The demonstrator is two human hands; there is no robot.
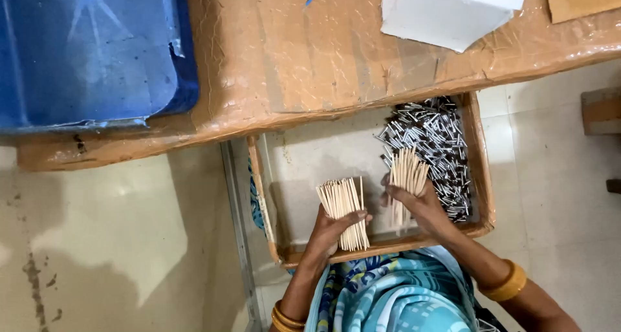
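Note:
My left hand (330,232) grips a bundle of thin pale wooden sticks (344,209), fanned upward, over a shallow tray (266,196) resting on my lap. My right hand (420,206) holds a second, smaller bundle of the same sticks (407,173) next to a heap of small dark metal tubes (430,148) filling the tray's right side. Both bundles stand nearly upright, a little apart from each other.
A table covered in brown taped cardboard (310,60) runs above the tray. A blue sheet (90,47) lies on its left part and a white box (446,9) at its top right. Pale floor tiles (97,241) lie to the left and right.

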